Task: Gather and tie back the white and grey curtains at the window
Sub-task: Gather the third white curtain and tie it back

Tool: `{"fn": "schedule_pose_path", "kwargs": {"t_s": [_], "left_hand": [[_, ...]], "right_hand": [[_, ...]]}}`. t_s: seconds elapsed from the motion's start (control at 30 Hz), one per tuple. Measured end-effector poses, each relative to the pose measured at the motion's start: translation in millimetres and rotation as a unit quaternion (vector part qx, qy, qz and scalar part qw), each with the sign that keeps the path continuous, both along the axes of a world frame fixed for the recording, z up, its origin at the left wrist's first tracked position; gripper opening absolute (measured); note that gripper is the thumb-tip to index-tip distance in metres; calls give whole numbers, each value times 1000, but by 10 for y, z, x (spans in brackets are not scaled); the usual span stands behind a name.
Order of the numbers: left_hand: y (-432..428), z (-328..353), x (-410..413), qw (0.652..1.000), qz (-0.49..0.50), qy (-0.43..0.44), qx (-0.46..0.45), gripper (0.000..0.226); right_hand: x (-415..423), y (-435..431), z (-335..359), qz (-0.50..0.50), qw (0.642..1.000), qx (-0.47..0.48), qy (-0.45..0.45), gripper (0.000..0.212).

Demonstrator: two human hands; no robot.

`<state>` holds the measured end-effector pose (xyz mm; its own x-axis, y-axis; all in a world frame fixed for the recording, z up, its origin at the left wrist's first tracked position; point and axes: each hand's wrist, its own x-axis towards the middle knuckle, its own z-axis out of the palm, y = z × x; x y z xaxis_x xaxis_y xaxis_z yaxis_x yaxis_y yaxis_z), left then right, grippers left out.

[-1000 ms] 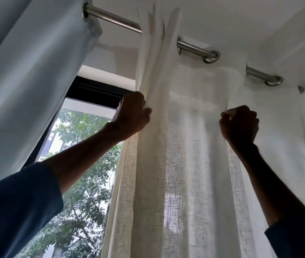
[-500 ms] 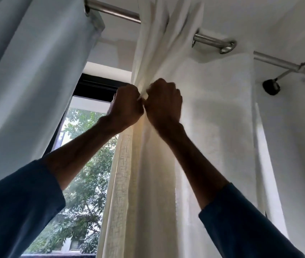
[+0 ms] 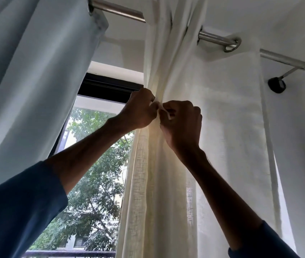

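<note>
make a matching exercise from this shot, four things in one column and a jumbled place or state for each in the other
Things
1. white curtain
2. grey curtain
3. curtain rod
4. wall bracket

Places or states
a. hangs at the left of the view, no hand on it
b. bunched, pinched by the left hand and right hand
c. black, on the wall at far right
d. shiny metal, runs across the top

Pairs: 1-b, 2-a, 3-d, 4-c
</note>
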<state>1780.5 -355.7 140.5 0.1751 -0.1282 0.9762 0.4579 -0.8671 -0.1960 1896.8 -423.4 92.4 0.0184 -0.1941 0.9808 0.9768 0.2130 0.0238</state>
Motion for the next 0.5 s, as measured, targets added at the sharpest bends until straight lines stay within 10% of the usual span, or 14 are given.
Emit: {"fn": "schedule_pose_path", "kwargs": {"t_s": [0.5], "left_hand": [[-83, -181, 71, 996, -44, 19, -75, 40]], "right_hand": [[100, -32, -149, -56, 997, 41, -37, 15]]}}
